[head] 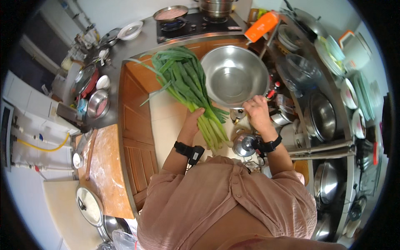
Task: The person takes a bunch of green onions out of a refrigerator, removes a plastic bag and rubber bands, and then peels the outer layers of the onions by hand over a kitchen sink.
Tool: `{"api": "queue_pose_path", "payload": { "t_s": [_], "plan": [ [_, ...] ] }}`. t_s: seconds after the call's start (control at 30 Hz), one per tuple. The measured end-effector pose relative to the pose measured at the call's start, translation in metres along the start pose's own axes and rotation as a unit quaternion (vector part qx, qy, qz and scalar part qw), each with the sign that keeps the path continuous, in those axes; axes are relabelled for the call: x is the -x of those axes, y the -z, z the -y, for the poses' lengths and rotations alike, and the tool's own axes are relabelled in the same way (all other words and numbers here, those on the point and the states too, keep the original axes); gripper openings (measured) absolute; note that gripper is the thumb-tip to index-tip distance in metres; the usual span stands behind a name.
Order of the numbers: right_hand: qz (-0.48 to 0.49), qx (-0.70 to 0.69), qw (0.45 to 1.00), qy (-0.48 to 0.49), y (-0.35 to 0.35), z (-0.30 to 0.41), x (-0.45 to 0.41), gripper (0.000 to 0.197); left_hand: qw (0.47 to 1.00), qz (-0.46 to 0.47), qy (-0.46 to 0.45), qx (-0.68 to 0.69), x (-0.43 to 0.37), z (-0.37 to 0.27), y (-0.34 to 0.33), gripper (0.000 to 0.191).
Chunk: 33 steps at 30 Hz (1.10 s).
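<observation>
My left hand [194, 120] is closed around the pale stalks of a bunch of leeks or large green onions [190, 81], whose leaves spread up and to the left. The fingers of my right hand [257, 111] grip the near rim of a large stainless steel bowl [236, 75]. Nothing lies inside the bowl. It is held above the floor, right beside the leaves.
On the left, a floured wooden board [109, 175] bears a rolling pin [91, 154]. Ahead is a gas stove [198, 28] with a pan of pinkish food [171, 14]. Metal shelves [339, 131] with bowls line the right; a kettle [245, 144] stands low near my right wrist.
</observation>
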State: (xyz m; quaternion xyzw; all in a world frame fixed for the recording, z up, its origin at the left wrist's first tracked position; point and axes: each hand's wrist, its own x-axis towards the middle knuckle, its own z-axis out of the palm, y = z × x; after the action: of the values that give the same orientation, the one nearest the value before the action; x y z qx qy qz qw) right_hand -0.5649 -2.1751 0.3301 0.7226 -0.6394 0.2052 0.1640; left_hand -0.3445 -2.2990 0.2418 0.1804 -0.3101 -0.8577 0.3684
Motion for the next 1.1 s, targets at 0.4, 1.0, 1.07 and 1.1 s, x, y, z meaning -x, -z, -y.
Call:
{"api": "queue_pose_path", "payload": {
  "t_s": [0.4, 1.0, 1.07, 1.1],
  "plan": [
    [0.032, -0.093, 0.974, 0.205, -0.065, 0.107, -0.061, 0.007, 0.982, -0.114, -0.149, -0.013, 0.113, -0.065, 0.056, 0.048],
    [0.065, -0.271, 0.845, 0.457, -0.086, 0.499, -0.063, 0.009, 0.844, -0.349, -0.4, 0.07, 0.503, -0.12, 0.195, 0.055],
    [0.052, -0.285, 0.832, 0.474, -0.095, 0.58, -0.062, 0.01, 0.812, -0.392, -0.425, 0.079, 0.567, -0.133, 0.23, 0.056],
    [0.04, -0.3, 0.814, 0.496, -0.098, 0.625, -0.057, 0.009, 0.81, -0.384, -0.436, 0.078, 0.606, -0.142, 0.237, 0.055]
  ]
}}
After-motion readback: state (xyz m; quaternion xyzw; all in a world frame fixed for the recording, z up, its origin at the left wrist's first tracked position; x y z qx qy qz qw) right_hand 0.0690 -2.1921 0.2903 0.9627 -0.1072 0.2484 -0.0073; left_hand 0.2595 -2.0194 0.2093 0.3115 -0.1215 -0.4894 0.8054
